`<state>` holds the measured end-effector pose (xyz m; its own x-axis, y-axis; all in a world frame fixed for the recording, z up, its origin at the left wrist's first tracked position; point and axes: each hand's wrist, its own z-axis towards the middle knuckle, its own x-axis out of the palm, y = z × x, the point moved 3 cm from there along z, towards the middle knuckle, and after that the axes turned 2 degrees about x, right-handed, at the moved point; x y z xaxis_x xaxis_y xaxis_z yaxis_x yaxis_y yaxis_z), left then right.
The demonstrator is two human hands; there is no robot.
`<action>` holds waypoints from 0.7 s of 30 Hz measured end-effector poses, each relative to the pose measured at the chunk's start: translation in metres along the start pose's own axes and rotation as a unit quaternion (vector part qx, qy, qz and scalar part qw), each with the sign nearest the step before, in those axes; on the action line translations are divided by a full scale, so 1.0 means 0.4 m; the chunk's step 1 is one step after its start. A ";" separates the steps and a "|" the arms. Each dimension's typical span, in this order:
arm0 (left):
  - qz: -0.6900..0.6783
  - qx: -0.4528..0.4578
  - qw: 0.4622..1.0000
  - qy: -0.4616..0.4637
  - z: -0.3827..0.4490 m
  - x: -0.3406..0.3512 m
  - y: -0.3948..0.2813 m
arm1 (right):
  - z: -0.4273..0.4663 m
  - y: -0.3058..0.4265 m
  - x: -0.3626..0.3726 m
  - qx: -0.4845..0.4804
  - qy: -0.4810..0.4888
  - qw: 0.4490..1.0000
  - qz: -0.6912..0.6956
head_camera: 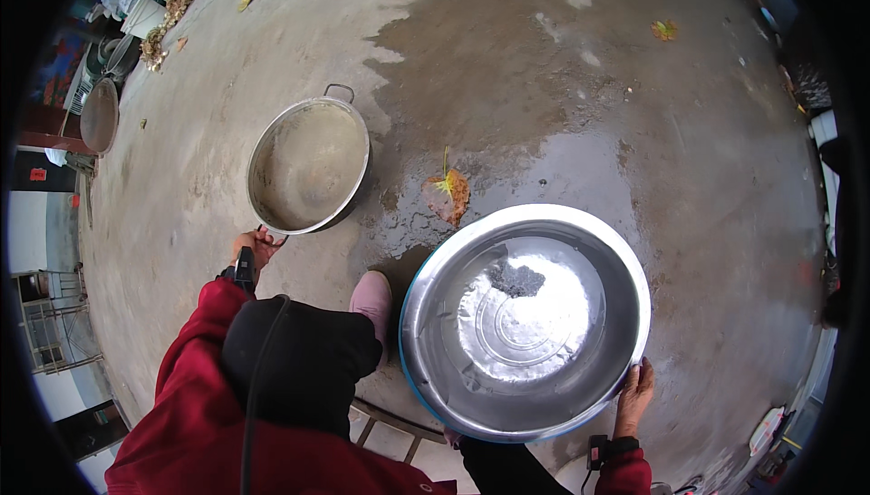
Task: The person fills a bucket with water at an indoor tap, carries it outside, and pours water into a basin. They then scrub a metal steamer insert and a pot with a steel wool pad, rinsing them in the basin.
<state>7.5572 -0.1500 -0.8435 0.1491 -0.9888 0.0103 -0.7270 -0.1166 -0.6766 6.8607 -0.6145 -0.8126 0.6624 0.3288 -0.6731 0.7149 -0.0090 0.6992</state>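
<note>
At the centre left, my left hand (257,248) grips the near loop handle of a shallow two-handled metal pan (309,165), whose inside looks dull and stained. My right hand (634,393) holds the lower right rim of a large shiny metal basin (448,386), with the thumb at the rim's edge and the fingers partly hidden. Clear water seems to lie in the basin, with a dark grey mesh-like clump (518,280), perhaps a scouring pad. A blue edge shows under the basin's rim. Pan and basin are apart.
Wet concrete (489,67) spreads ahead, with a brown and yellow leaf (447,195) between pan and basin. My pink shoe (371,301) is close to the basin's left side. A white bucket (144,17), pans and other household items stand at the far left.
</note>
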 end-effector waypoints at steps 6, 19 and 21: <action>0.150 -0.041 0.987 -0.028 0.015 -0.035 0.030 | -0.064 0.015 0.034 0.048 0.037 0.993 -0.101; 0.540 0.168 0.722 0.399 -0.405 0.588 -0.177 | -0.096 0.104 0.041 -0.005 0.023 0.939 -0.342; 0.647 0.144 0.576 0.479 -0.530 0.669 -0.038 | -0.079 0.108 0.045 0.026 0.015 0.944 -0.330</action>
<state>7.4661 -0.4326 -0.6745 -0.9305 0.1552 -0.3316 0.3476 0.6593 -0.6667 6.8967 -0.5792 -0.7870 0.0634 0.3064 -0.9498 0.9801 0.1604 0.1172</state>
